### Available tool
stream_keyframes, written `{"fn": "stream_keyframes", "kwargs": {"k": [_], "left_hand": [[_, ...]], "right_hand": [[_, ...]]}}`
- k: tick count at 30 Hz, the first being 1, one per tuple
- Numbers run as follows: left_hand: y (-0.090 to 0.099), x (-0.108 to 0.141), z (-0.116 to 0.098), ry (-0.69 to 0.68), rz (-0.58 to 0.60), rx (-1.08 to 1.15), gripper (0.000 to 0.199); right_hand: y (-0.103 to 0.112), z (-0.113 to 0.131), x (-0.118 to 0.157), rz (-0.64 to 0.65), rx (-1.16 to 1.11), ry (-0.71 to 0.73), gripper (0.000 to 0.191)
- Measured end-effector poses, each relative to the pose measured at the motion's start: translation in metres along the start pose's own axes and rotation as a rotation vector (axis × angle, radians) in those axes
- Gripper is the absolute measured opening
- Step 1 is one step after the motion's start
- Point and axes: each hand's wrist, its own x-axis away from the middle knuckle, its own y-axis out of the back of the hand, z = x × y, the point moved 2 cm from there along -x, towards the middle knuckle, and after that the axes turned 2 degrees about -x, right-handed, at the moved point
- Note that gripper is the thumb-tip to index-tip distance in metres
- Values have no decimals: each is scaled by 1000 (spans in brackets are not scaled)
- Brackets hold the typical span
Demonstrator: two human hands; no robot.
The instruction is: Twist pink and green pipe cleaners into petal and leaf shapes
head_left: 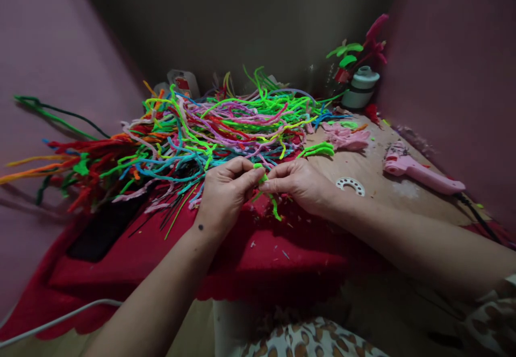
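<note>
A short bright green pipe cleaner (276, 207) hangs bent between my two hands, over the red cloth. Its upper part is pinched between thumb and fingers of my left hand (226, 191). Close beside it on the right, the fingertips of my right hand (300, 184) are closed on the same green piece. The fingertips of both hands nearly meet and partly cover it. Just behind my hands lies a large heap of colourful pipe cleaners (237, 131), in green, pink, red, blue and orange.
A dark phone-like slab (105, 230) lies on the red cloth (258, 249) at left. On the wooden board (379, 195) at right are a pink corded tool (425, 177), a white ring with holes (350, 186) and pink pieces (347, 136). A lidded jar (360, 91) stands behind.
</note>
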Motion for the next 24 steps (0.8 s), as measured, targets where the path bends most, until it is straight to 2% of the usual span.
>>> {"fn": "stream_keyframes", "kwargs": {"k": [3, 5, 7, 9, 11, 13, 17, 19, 21, 22, 24], "left_hand": [[0, 0, -1, -64, -57, -88, 21], [2, -2, -2, -78, -42, -142, 19], [3, -4, -3, -45, 55, -144, 15], [4, -5, -3, 24, 204, -168, 17], [4, -4, -3, 17, 281, -297, 17], [5, -1, -6, -150, 235, -559, 20], [-1, 10, -13, -702, 34, -1187, 20], [-3, 12, -12, -830, 3, -1309, 23], [-1, 9, -10, -771, -9, -1205, 21], [0, 6, -9, -669, -23, -1076, 20], [3, 1, -5, -376, -29, -715, 13]], "right_hand": [[-1, 2, 2, 4, -15, 1, 20], [0, 3, 1, -9, -32, 7, 20], [2, 4, -1, -42, -47, 27, 22], [5, 5, -3, -89, -47, 42, 24], [6, 5, -4, -138, -14, 39, 25], [6, 6, -4, -178, 51, 37, 25], [4, 8, -3, -225, 119, 75, 31], [4, 8, -3, -229, 72, 68, 35], [5, 6, -4, -230, -7, 65, 35], [6, 5, -5, -227, -53, 74, 34], [8, 3, -7, -215, -159, 85, 30]]}}
